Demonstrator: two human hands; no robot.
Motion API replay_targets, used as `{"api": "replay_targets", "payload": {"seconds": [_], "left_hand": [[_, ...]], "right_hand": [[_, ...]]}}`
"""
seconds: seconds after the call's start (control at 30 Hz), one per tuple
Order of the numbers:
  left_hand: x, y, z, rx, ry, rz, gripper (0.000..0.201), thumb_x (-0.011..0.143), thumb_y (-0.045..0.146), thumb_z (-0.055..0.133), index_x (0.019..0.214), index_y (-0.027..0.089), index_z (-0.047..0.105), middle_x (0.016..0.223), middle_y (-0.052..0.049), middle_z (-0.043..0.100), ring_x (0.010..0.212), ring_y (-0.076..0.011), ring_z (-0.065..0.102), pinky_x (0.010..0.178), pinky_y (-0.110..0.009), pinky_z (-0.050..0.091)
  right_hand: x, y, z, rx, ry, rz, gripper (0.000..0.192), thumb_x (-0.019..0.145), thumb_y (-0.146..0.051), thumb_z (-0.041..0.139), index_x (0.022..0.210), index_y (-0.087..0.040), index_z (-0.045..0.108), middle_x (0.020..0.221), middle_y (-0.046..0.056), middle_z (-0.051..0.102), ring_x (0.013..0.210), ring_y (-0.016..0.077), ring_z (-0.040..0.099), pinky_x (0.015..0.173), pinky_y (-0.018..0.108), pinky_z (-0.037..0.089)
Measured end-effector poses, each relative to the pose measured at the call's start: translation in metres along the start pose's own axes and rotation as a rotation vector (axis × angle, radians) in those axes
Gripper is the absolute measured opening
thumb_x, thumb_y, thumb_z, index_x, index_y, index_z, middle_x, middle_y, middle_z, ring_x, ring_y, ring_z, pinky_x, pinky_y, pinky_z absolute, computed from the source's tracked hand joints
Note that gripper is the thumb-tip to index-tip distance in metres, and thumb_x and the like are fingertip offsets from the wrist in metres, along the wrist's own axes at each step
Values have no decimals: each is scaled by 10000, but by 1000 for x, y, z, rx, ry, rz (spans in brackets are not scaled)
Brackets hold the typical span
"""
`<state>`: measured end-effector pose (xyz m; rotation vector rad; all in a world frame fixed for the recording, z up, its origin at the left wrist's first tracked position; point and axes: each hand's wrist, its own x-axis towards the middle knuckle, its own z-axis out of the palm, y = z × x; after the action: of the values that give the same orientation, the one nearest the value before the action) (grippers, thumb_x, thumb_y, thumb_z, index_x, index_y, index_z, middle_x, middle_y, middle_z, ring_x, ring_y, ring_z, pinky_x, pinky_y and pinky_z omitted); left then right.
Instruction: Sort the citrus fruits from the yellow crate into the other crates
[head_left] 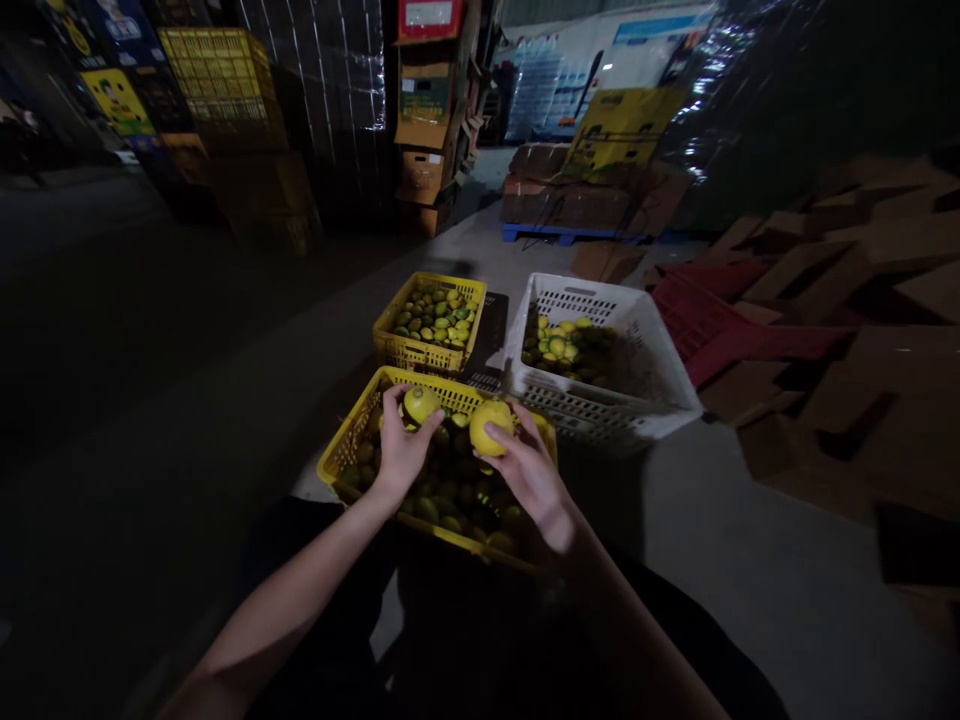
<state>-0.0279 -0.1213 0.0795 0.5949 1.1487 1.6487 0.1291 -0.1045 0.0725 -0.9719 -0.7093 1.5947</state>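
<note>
My left hand (400,450) grips a yellow lemon (420,403) over the far rim of the near yellow basket (339,447). My right hand (529,472) grips a second, larger yellow lemon (490,426) beside it. Both hands hover above the basket, which is full of green and yellow citrus fruit. A second yellow basket (390,343) with several green and yellow fruits sits just beyond. To its right stands a white crate (660,350) with fruit piled in its left half.
Flattened cardboard boxes (862,300) and a red crate (697,310) lie on the concrete floor at right. Stacked cartons and wrapped pallets (315,120) stand at the back. A blue pallet (570,233) carries boxes behind the crates. The left side is dark.
</note>
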Motion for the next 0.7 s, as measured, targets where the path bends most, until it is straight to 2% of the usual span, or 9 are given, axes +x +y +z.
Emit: {"api": "replay_targets", "payload": {"seconds": [0.1,0.17,0.23,0.37,0.47,0.57,0.63,0.7], "left_hand": [[-6,2,-1,111,1,229,522,569,66,849,1004,222,608,1157,-52,597,1154,-219,546,928,-246,468],[-9,3,0,126,-30,235,532,558,56,844,1010,228,621,1156,-54,597,1143,-231,547,889,-251,484],[-11,3,1,137,-61,233,550,548,63,852,1015,235,619,1158,-48,596,1111,-227,559,842,-244,497],[-14,4,4,104,-131,188,521,514,104,886,952,213,625,1073,-35,620,1017,-203,593,837,-244,505],[-14,9,4,18,-202,26,490,569,185,871,1003,202,644,1095,-49,635,917,-199,629,720,-254,530],[-10,12,1,-92,-275,-133,389,664,273,784,1016,177,648,1084,-77,664,887,-212,661,544,-200,472],[-6,13,0,-170,-295,-252,292,707,312,697,948,154,650,1005,-95,691,893,-219,673,492,-175,431],[-3,13,-2,-235,-278,-355,265,750,349,595,908,144,649,931,-107,703,879,-213,677,507,-177,452]], "right_hand": [[-2,1,3,-175,6,-265,540,560,-199,879,1034,-289,636,1033,-24,660,922,167,617,780,266,524],[-2,3,4,-244,21,-391,534,555,-174,872,1022,-277,635,1055,-24,646,932,162,604,784,249,504],[-2,5,4,-247,39,-432,554,544,-155,870,1019,-280,613,1055,-33,638,927,155,603,759,235,496],[-3,3,5,-153,40,-372,556,527,-148,878,996,-270,607,1006,-38,652,918,149,608,787,240,499],[-6,-2,6,-63,-47,-241,474,576,-179,861,988,-267,645,1031,-22,675,964,166,617,860,276,509],[-7,-7,5,9,-168,-117,366,638,-206,817,967,-270,670,1049,-10,686,1008,193,623,894,323,522],[-7,-7,4,66,-206,-69,326,659,-201,783,955,-275,668,1029,-15,690,1016,203,628,897,343,529],[-6,-7,3,121,-219,-10,310,666,-203,748,954,-275,657,1009,-16,697,1014,217,638,878,367,542]]}}
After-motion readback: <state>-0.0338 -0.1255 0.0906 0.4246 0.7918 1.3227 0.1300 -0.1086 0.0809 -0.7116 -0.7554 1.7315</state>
